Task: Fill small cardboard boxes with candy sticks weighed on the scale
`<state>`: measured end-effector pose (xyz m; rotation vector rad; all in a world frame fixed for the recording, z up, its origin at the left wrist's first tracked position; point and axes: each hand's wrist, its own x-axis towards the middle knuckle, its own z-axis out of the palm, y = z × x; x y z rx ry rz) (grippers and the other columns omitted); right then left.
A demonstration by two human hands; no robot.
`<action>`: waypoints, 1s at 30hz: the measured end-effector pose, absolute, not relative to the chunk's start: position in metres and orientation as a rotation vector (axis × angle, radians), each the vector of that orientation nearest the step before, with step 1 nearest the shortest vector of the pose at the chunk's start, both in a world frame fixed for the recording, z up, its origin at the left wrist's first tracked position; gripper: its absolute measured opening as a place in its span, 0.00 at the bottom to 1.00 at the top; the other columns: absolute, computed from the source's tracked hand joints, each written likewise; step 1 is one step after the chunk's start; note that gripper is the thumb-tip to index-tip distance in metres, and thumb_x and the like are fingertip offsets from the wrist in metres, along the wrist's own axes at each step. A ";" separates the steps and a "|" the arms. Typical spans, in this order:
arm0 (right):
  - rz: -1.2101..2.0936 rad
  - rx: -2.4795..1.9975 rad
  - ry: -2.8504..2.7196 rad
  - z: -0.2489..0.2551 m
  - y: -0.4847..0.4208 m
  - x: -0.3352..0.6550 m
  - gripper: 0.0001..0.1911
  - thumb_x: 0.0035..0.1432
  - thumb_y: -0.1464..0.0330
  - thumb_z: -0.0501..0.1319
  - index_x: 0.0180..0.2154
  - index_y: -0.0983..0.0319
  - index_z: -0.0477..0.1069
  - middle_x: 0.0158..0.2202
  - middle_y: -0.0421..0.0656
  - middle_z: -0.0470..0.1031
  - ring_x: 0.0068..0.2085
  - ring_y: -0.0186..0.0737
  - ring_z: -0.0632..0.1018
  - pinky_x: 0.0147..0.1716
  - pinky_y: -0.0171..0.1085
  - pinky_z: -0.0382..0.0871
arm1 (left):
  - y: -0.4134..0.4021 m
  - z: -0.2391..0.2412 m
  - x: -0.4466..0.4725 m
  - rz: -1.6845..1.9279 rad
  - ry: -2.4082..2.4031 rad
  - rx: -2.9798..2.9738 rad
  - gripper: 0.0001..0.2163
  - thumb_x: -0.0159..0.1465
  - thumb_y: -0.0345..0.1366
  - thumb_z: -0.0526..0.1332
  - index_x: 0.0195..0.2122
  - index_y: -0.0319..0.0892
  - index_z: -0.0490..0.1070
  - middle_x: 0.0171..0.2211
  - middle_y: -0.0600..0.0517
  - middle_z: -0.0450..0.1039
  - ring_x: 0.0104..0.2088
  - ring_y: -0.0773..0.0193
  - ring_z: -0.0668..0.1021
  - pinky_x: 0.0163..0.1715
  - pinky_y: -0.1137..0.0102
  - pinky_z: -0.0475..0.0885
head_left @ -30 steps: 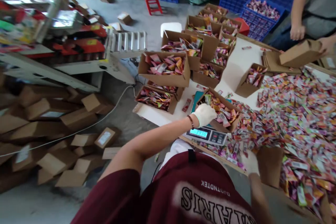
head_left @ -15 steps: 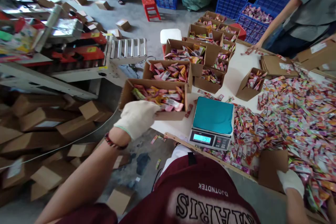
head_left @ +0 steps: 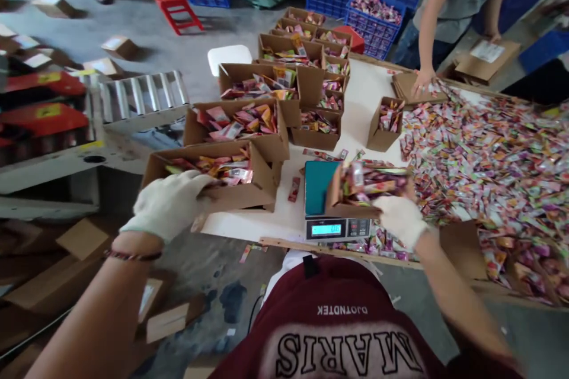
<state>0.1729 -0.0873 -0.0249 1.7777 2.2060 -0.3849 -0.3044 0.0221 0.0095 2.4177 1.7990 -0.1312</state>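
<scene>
My left hand [head_left: 171, 204], in a white glove, grips the near wall of an open cardboard box [head_left: 231, 198] full of small colourful packets. That box is at the left front of the white table [head_left: 222, 225]. My right hand [head_left: 402, 219], gloved as well, holds the right end of a smaller cardboard box [head_left: 351, 208] filled with packets. This smaller box is over the right part of the teal-topped scale [head_left: 316, 186]; whether its base touches the plate I cannot tell. The scale's display is lit.
Several packet-filled boxes [head_left: 242, 121] line the table's left side. Loose packets [head_left: 489, 172] are heaped at the right, with an open box flap [head_left: 462, 249] near the front edge. A co-worker's hand [head_left: 424, 82] rests on flattened cardboard. A roller conveyor [head_left: 137, 95] stands left.
My right hand has moved left from the table's front right edge and now has a packet-filled box over the scale. My left hand stays on its box. The view has shifted right.
</scene>
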 end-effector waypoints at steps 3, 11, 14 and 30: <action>-0.465 1.662 2.163 -0.041 -0.056 0.141 0.21 0.59 0.76 0.56 0.50 0.59 0.80 0.50 0.47 0.83 0.48 0.44 0.81 0.47 0.41 0.69 | 0.008 0.011 -0.303 -0.083 1.874 2.397 0.13 0.63 0.41 0.56 0.46 0.52 0.76 0.50 0.49 0.78 0.39 0.49 0.78 0.37 0.58 0.68; -0.371 1.648 2.337 -0.040 -0.066 0.146 0.23 0.65 0.74 0.58 0.61 0.61 0.71 0.57 0.52 0.77 0.55 0.48 0.77 0.55 0.46 0.62 | -0.022 -0.001 -0.289 -0.052 1.988 2.559 0.26 0.70 0.45 0.47 0.62 0.37 0.67 0.65 0.36 0.67 0.59 0.38 0.75 0.57 0.50 0.68; -0.427 1.708 2.496 -0.026 -0.082 0.161 0.22 0.65 0.68 0.64 0.60 0.61 0.71 0.60 0.52 0.74 0.59 0.50 0.74 0.57 0.46 0.64 | -0.026 -0.005 -0.283 0.057 1.989 2.576 0.30 0.69 0.48 0.49 0.65 0.33 0.66 0.64 0.34 0.68 0.61 0.36 0.73 0.61 0.48 0.65; -0.574 1.863 2.091 0.002 -0.014 0.105 0.33 0.66 0.45 0.58 0.58 0.65 0.70 0.57 0.58 0.73 0.49 0.56 0.81 0.46 0.47 0.75 | -0.050 0.010 -0.221 1.008 1.740 2.779 0.52 0.53 0.58 0.73 0.75 0.51 0.50 0.74 0.39 0.54 0.70 0.35 0.64 0.67 0.41 0.60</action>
